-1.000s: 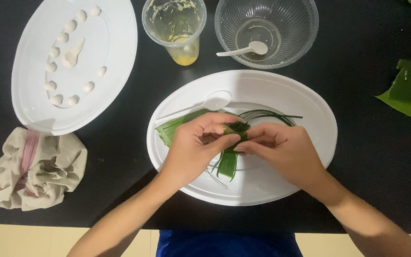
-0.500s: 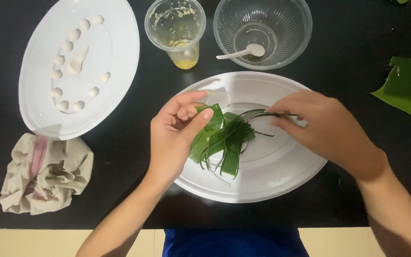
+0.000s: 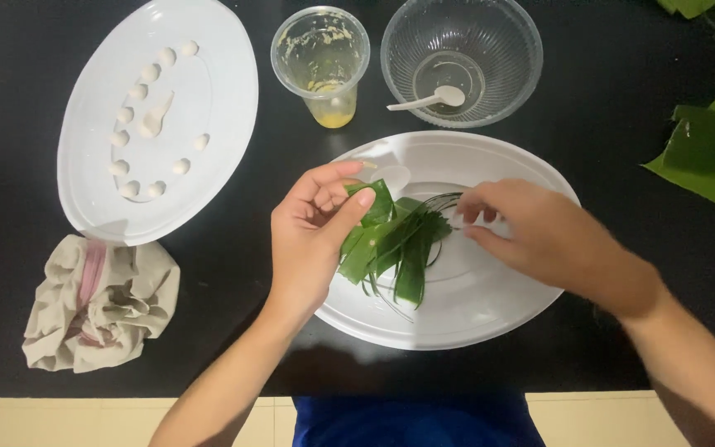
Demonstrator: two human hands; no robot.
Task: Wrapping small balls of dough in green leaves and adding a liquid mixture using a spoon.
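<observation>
Green leaf strips (image 3: pixel 392 244), folded and bunched, splayed downward, thin strands trailing, over white oval plate (image 3: pixel 457 310)

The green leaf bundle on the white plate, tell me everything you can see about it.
The green leaf bundle is several long, flat, glossy strips, fanned out and overlapping, with thin stringy fibres trailing below and a few curving to the right. It lies over the middle of the oval white plate. The left hand pinches its upper end between thumb and fingers; the right hand is at the thin strands on its right side.
</observation>
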